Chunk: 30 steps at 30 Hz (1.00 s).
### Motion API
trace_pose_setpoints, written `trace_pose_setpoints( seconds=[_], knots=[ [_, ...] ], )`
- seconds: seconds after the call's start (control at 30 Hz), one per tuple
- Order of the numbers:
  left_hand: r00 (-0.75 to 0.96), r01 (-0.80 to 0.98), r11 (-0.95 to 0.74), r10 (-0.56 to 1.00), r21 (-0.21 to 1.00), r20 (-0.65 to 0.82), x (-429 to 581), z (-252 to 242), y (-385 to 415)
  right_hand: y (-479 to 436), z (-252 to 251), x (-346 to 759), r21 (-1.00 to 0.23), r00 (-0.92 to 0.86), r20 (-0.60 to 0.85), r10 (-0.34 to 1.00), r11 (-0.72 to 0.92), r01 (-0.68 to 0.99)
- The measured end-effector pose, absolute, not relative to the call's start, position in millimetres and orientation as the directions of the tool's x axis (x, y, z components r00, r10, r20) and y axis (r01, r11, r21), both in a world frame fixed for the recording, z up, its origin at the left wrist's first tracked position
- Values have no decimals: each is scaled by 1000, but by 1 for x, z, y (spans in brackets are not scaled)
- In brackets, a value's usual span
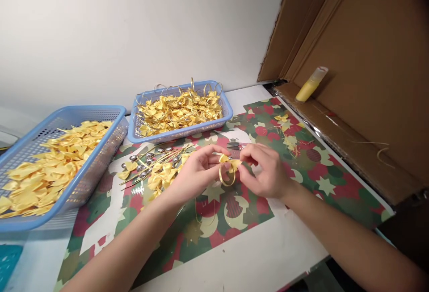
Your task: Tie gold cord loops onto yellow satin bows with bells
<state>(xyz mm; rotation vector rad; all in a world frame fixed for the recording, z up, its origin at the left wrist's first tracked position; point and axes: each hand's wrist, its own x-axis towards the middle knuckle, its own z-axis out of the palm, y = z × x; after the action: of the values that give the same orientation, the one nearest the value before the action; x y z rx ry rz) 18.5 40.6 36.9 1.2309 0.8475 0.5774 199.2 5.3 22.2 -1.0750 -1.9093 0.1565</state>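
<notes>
Between my two hands is a yellow ribbon bow [233,164] with a looped gold wire [227,182] hanging under it. My left hand [205,169] pinches the bow and wire from the left, thumb against fingers. From the right, my right hand [263,169] pinches the bow's other edge, its fingers curled. Just left of my left hand lie loose yellow bows [162,177], straight gold wires [157,167] and several silver bells or beads [149,155]. Behind my hands is a dark-handled tool [236,144], partly hidden.
A blue basket [181,136] of wired bows stands at the back; another blue basket [90,167] of plain bows is at left. Scraps and a bow [283,118] lie at right on the patterned sheet [234,225]. A yellow tube [310,86] rests on the cardboard ledge [338,135].
</notes>
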Motion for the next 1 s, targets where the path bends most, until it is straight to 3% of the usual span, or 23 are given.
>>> trace_pose_setpoints(
  seconds=[0.23,0.43,0.67,0.83,1.0],
  knots=[
    [488,-134,208,865,969,-118,27,32,32,-2,18,186,-308,-215,728,651,591,745],
    [487,-55,98,871,994,-58,27,31,28,-1,17,188,-398,-151,690,708,546,737],
    [439,220,-5,894,976,-94,26,30,26,0,17,192,-431,-136,677,724,539,724],
    [407,170,-47,913,984,-27,26,28,26,1,16,192,-419,-159,678,718,555,719],
    [414,176,-159,907,972,73,24,28,25,0,15,190,-486,-127,632,765,518,704]
  ],
)
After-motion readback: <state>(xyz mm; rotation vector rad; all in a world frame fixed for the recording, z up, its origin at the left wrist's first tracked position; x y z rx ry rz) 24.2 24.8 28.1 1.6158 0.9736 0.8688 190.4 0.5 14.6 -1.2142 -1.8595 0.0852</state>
